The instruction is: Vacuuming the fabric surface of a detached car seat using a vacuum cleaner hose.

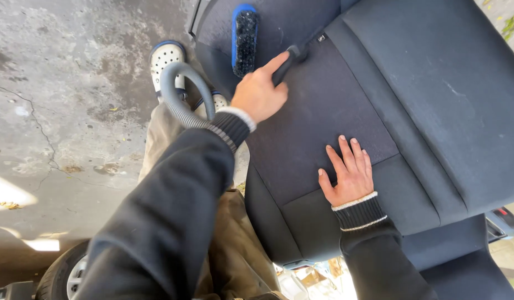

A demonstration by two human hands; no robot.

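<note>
Clenching around a black vacuum nozzle [290, 60], the left hand [261, 93] keeps its fingers curled about the handle while the index finger lies straight along the top of it, pointing toward the tip. That tip presses against the dark fabric of a car seat [434, 100], near the seam between the centre panel and the bolster. A grey ribbed hose [179, 91] loops back from the nozzle, past the wrist and under the dark sleeve, whose forearm stretches out from the lower left. The right hand [348, 173] has a released grip: it rests flat, palm down and fingers spread, on the seat's centre panel, holding nothing, with the wrist bent and the striped cuff just behind it. A blue-backed brush [245, 39] with black bristles lies on the seat, just beside the nozzle hand. Below the hose, white perforated clogs [167, 58] stand on the stained concrete floor [62, 94].
</note>
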